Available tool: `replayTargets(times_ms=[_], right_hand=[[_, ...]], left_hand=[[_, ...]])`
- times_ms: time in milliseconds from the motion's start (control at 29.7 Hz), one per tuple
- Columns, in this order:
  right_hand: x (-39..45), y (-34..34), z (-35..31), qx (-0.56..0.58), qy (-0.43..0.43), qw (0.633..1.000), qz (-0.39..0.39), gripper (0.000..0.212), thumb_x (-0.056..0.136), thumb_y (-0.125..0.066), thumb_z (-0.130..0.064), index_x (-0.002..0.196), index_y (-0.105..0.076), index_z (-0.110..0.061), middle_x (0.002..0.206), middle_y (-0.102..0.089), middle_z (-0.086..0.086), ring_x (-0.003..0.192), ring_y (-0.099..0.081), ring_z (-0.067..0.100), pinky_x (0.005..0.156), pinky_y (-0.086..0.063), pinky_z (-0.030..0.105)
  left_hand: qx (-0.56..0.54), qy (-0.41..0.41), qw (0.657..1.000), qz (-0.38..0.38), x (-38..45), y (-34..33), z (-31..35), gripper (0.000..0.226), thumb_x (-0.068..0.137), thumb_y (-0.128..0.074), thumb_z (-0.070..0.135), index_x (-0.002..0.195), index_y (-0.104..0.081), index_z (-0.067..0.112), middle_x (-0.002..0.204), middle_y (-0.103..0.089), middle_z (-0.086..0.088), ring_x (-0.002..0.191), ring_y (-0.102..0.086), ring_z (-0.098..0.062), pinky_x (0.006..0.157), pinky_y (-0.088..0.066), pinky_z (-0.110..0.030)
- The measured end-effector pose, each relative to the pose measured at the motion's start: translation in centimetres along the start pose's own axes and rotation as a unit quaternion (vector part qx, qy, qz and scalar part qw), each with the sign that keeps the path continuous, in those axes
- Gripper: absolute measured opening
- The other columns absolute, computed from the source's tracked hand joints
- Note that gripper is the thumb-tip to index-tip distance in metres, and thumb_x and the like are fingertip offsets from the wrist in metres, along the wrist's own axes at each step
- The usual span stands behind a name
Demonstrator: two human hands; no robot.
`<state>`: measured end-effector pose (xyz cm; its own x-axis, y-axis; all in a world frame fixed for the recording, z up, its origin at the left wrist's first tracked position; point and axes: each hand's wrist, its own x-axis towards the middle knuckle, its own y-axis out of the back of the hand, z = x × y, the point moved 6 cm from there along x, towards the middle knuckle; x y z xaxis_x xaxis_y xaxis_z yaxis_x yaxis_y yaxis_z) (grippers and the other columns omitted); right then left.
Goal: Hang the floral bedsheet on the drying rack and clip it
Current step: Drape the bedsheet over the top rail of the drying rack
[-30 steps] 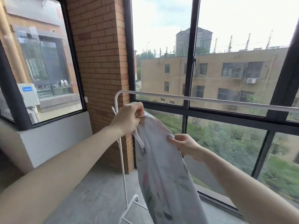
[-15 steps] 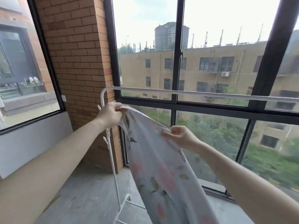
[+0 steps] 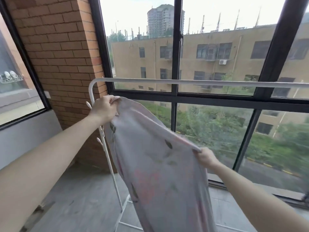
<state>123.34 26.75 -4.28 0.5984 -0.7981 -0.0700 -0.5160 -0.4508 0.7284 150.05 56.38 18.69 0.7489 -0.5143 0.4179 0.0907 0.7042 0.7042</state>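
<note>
The right hand (image 3: 206, 157) has dropped lower right, stretching the floral bedsheet (image 3: 155, 161) taut across mid-frame; the left hand (image 3: 105, 108) grips its upper corner beside the drying rack (image 3: 184, 81) bar, seemingly to spread the edge before draping; both hands clench fabric.

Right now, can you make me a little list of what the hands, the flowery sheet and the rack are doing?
left hand: grips the sheet's top edge, just below the rack's bar
right hand: grips the same edge, lower and to the right
floral bedsheet: stretched between both hands, the rest hanging down
drying rack: white, its top bar bare
sheet on rack: not yet
clips: none visible
</note>
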Motion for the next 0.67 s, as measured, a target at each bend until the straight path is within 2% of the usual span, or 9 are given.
replayTargets(times_ms=[101, 135, 202, 303, 371, 438, 505, 573, 674], right_hand=[[-1.0, 10.1, -9.8, 0.205, 0.091, 0.946, 0.233, 0.034, 0.086, -0.045, -0.031, 0.072, -0.067, -0.009, 0.066, -0.056, 0.001, 0.063, -0.05, 0.019, 0.054, -0.037, 0.03], [-2.1, 12.2, -13.7, 0.235, 0.159, 0.924, 0.256, 0.03, 0.085, -0.045, -0.026, 0.072, -0.067, -0.011, 0.062, -0.051, -0.003, 0.059, -0.043, 0.014, 0.049, -0.032, 0.028], [-3.9, 13.8, -19.2, 0.178, 0.241, 0.92, 0.253, 0.024, 0.086, -0.049, -0.016, 0.067, -0.061, -0.007, 0.059, -0.046, -0.001, 0.057, -0.04, 0.011, 0.044, -0.03, 0.027], [-4.1, 14.9, -20.5, 0.093, 0.204, 0.945, 0.237, 0.03, 0.091, -0.053, -0.016, 0.064, -0.06, -0.004, 0.055, -0.048, 0.001, 0.056, -0.048, 0.016, 0.039, -0.034, 0.022], [-5.0, 17.6, -20.7, 0.121, 0.183, 0.919, 0.327, 0.035, 0.097, -0.053, -0.021, 0.065, -0.062, -0.012, 0.051, -0.043, -0.008, 0.054, -0.043, 0.014, 0.042, -0.032, 0.026], [-6.5, 19.6, -22.2, 0.174, 0.205, 0.88, 0.391, 0.035, 0.095, -0.053, -0.017, 0.061, -0.062, -0.021, 0.048, -0.041, -0.013, 0.053, -0.039, 0.011, 0.043, -0.027, 0.027], [-8.3, 18.3, -25.7, 0.215, 0.243, 0.879, 0.349, 0.037, 0.087, -0.051, -0.014, 0.053, -0.059, -0.023, 0.046, -0.046, -0.011, 0.05, -0.041, 0.012, 0.043, -0.028, 0.023], [-9.6, 15.1, -28.7, 0.134, 0.263, 0.919, 0.262, 0.031, 0.085, -0.053, -0.015, 0.056, -0.063, -0.014, 0.053, -0.053, 0.001, 0.051, -0.046, 0.014, 0.045, -0.034, 0.025], [-11.0, 10.7, -29.9, 0.011, 0.296, 0.936, 0.191, 0.023, 0.085, -0.058, -0.009, 0.065, -0.07, -0.011, 0.059, -0.061, 0.006, 0.057, -0.05, 0.01, 0.044, -0.04, 0.025]], left_hand=[[0.019, -0.033, 0.999, 0.025, 1.7, 2.1, -1.3, 0.049, 0.095, -0.064, 0.054, 0.068, -0.052, 0.015, 0.065, -0.063, -0.003, 0.072, -0.06, -0.03, 0.066, -0.044, -0.042], [0.03, -0.049, 0.998, 0.03, 2.3, 2.9, -1.3, 0.051, 0.09, -0.067, 0.059, 0.071, -0.054, 0.013, 0.068, -0.065, -0.005, 0.072, -0.061, -0.031, 0.066, -0.048, -0.043], [0.047, -0.068, 0.996, 0.04, 3.1, 4.6, -1.1, 0.059, 0.081, -0.068, 0.072, 0.074, -0.06, 0.014, 0.069, -0.065, -0.005, 0.073, -0.061, -0.031, 0.067, -0.05, -0.044], [0.067, -0.108, 0.99, 0.058, 3.3, 7.7, -1.2, 0.051, 0.085, -0.062, 0.076, 0.068, -0.06, 0.028, 0.068, -0.062, 0.001, 0.079, -0.061, -0.037, 0.065, -0.045, -0.042], [0.049, -0.134, 0.983, 0.117, 3.1, 10.8, -1.7, 0.045, 0.094, -0.056, 0.07, 0.077, -0.069, 0.031, 0.077, -0.068, -0.005, 0.086, -0.064, -0.043, 0.064, -0.041, -0.039], [0.061, -0.133, 0.976, 0.164, 3.4, 12.6, -1.6, 0.047, 0.1, -0.051, 0.063, 0.101, -0.077, 0.024, 0.094, -0.074, -0.014, 0.092, -0.065, -0.046, 0.064, -0.041, -0.039], [0.123, -0.095, 0.978, 0.138, 4.3, 13.7, -1.5, 0.036, 0.101, -0.055, 0.05, 0.1, -0.072, 0.018, 0.1, -0.073, -0.019, 0.094, -0.064, -0.046, 0.068, -0.046, -0.043], [0.213, -0.062, 0.973, 0.057, 4.0, 13.3, -1.1, 0.022, 0.093, -0.063, 0.035, 0.106, -0.067, 0.018, 0.115, -0.069, -0.019, 0.105, -0.063, -0.042, 0.085, -0.052, -0.047], [0.187, -0.144, 0.963, -0.133, 0.1, 9.4, 1.4, 0.064, 0.082, -0.074, 0.036, 0.142, -0.05, 0.031, 0.148, -0.048, -0.002, 0.13, -0.053, -0.026, 0.109, -0.043, -0.044]])
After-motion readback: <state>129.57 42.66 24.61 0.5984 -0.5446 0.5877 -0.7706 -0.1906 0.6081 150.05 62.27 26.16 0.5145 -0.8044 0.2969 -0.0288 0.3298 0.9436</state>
